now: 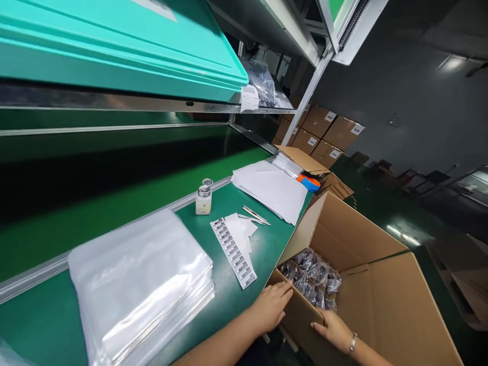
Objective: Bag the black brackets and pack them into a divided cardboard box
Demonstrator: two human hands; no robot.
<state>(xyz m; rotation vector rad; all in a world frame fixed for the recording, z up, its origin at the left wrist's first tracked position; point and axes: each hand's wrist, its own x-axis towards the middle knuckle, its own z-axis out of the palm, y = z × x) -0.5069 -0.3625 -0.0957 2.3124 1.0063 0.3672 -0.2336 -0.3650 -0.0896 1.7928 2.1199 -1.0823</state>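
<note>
An open cardboard box [377,295] stands at the lower right, beside the green-topped workbench. Inside it lie several dark items wrapped in clear plastic [312,279], sitting between cardboard dividers. My left hand [271,306] is closed over the near edge of the box, its fingertips at the rim. Farther right along that same edge, my right hand [332,328] grips the cardboard wall, thumb outside and the other fingers hidden within. What the wrapped items are, I cannot tell.
On the bench lie a stack of clear plastic bags [141,279], a label strip [233,253], tweezers [256,214], a small jar [203,200] and white sheets [272,188]. A teal bin [114,56] sits on the shelf above. Stacked cartons [320,129] stand behind.
</note>
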